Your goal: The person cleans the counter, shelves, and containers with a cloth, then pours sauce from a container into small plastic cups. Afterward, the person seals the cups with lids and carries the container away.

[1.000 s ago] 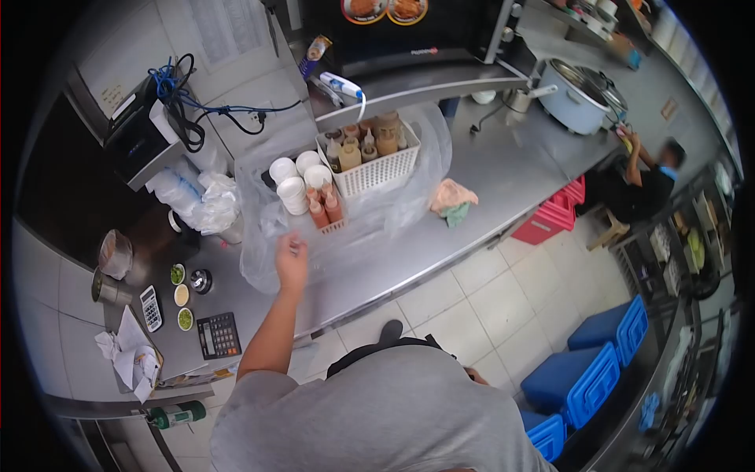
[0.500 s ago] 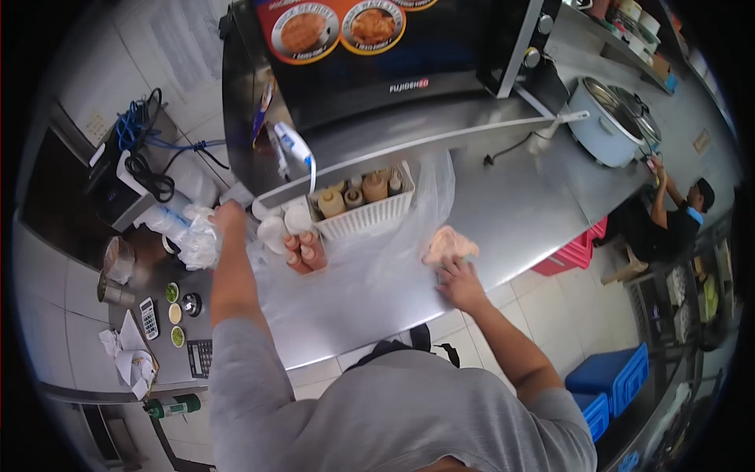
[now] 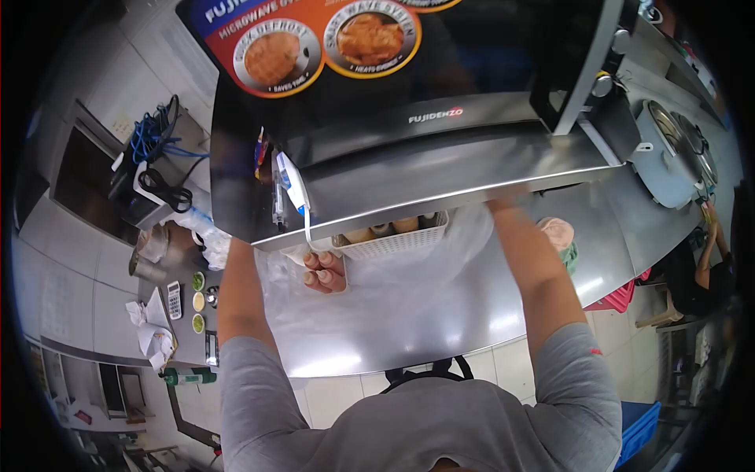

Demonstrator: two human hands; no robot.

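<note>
My left forearm [image 3: 242, 295] reaches to the left end of the steel shelf [image 3: 440, 193], whose edge hides the hand. My right hand [image 3: 506, 193] is a blur at the shelf's front edge, its fingers not readable. Between my arms, a white perforated basket [image 3: 397, 242] of sauce bottles sits partly under the shelf. Beside it stand several orange-red bottles [image 3: 324, 272] in a small holder. Clear plastic sheeting [image 3: 464, 244] lies around them on the steel counter [image 3: 409, 322]. To the right of my right forearm rests a pink and green cloth [image 3: 558, 236].
A microwave [image 3: 472, 114] stands on the shelf, near a white and blue handheld device [image 3: 292, 182]. Small bowls [image 3: 199, 301] and a calculator [image 3: 174, 300] lie at left. A large pot [image 3: 664, 157] and a seated person [image 3: 696, 263] are at right.
The view has moved closer to the microwave. My right hand has left the cloth and reached up to the shelf edge. My left hand has passed out of sight behind the shelf's left end.
</note>
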